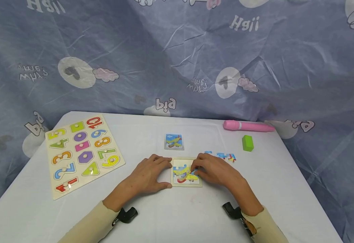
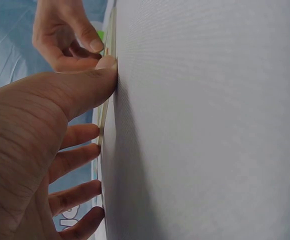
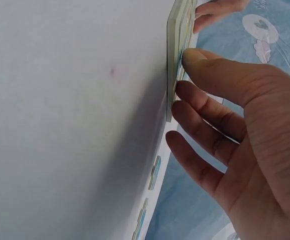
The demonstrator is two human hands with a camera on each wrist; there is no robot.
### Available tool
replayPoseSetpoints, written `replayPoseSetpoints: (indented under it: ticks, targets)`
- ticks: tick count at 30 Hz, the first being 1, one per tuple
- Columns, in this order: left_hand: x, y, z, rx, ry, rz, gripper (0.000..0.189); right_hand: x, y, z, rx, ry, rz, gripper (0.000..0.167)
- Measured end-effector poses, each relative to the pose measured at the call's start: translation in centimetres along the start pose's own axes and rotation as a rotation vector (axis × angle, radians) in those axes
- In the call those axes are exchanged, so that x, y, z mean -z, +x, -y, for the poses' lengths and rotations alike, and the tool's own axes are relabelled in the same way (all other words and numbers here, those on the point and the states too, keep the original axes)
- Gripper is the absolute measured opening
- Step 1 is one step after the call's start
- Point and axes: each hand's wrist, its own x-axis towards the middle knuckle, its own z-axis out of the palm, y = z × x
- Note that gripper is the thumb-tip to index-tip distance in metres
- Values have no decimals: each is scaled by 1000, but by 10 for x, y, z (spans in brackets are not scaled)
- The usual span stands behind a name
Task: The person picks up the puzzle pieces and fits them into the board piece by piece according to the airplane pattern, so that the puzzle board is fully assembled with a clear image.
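Observation:
A small square puzzle board (image 1: 186,185) with a pale wooden frame lies in the middle of the table, partly filled with pieces that show a yellow airplane. My left hand (image 1: 149,173) rests at its left side, thumb and fingertips spread along the edge. Over the board's right part, my right hand (image 1: 214,169) pinches a puzzle piece (image 3: 180,71) between thumb and index finger, low against the board; the fingers hide most of it. Loose blue puzzle pieces (image 1: 221,155) lie just beyond the right hand. A small airplane picture card (image 1: 174,141) lies behind the board.
On the left lies a large number-and-shape peg board (image 1: 84,155). A green block (image 1: 247,143) stands at the right, with a pink marker-like stick (image 1: 248,126) behind it near the far edge. A patterned blue cloth (image 1: 152,67) hangs behind the white table (image 1: 177,216).

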Motion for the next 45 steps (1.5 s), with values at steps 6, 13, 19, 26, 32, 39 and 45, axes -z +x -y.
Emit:
replayPoseSetpoints:
  ticks: [6,13,19,26,32,39,45]
  targets:
    - [0,0,0,-3,-1,-4,64,1,-1,-2,7,26,-4,14]
    - [0,0,0,1,-3,-1,64,-1,-1,-7,-21,0,-30,17]
    - [0,0,0,-3,2,-4,64,1,-1,-11,-62,-56,-57,23]
    - [0,1,0,-3,6,0,65,4,-3,-17,-95,-90,-76,30]
    - [1,0,0,0,9,2,64,9,-6,-24,-130,-86,-82,33]
    - [1,0,-1,0,0,-1,64,13,-8,-33,-155,-99,-91,38]
    - [0,0,0,1,-5,-3,63,14,-9,-39,-174,-105,-91,42]
